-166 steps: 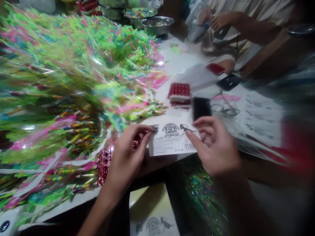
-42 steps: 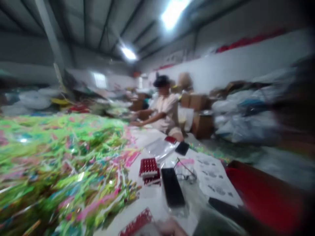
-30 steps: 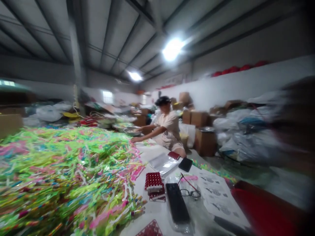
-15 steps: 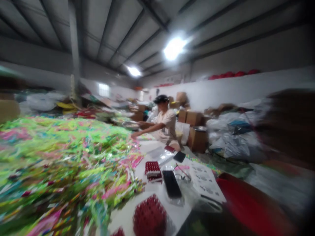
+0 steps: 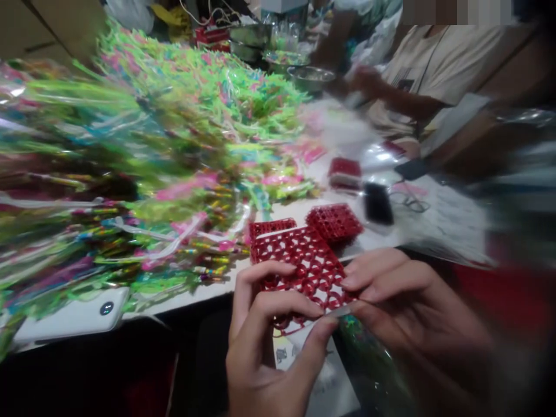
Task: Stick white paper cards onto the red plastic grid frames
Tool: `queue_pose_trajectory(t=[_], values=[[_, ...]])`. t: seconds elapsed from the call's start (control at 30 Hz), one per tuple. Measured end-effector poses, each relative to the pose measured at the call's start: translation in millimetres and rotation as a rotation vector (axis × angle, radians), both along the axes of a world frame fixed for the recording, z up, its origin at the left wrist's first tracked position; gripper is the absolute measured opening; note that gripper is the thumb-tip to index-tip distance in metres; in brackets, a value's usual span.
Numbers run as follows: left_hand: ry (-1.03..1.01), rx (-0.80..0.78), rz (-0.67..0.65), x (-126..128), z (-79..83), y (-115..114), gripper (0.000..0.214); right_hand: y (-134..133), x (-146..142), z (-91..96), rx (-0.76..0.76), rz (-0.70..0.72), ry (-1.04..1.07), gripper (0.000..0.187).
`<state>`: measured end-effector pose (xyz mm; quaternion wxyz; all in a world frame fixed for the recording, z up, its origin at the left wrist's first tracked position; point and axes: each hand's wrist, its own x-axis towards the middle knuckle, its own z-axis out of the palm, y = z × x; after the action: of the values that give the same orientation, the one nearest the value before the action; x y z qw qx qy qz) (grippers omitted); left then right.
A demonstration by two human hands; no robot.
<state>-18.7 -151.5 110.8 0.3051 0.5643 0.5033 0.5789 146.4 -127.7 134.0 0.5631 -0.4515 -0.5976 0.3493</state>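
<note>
Head view: red lattice (image 5: pixel 299 260), seemingly between hands (image 5: pixel 269 347) (image 5: pixel 403 295)

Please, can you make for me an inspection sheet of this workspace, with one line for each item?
Surface: white table top, partly covered.
Job's things: red plastic lattice sheet; a smaller red lattice piece lies just beyond it.
Clutter: large heap of green and pink wrapped sticks; black rectangular item; spectacles; white power bank.
Fingers: left hand and right hand both grip the sheet's near edge.
Cables: thin wires at the far edge, blurred.
Surroundings: co-worker's hand near a steel bowl.
</note>
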Motion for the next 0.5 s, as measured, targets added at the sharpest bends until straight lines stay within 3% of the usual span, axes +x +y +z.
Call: queue_pose_trajectory(t=[0.13,0.27,0.43,0.5], values=[[0.065,0.115,-0.047,-2,-11.2,11,0.012,9,-5,-6.8,0.061,-0.055,0.019,0.019],[0.205,0.266,-0.082,-8,-24.3,21,0.041,17,-1,-19.5,0.154,-0.125,0.037,0.015],[0.457,0.406,0.083,-15,-26.3,28,0.044,33,35,-30.5,0.201,0.04,-0.098,0.032],[0.553,0.43,0.084,-19,-22.4,33,0.041,37,45,-35.2,0.206,0.123,-0.124,0.04]])
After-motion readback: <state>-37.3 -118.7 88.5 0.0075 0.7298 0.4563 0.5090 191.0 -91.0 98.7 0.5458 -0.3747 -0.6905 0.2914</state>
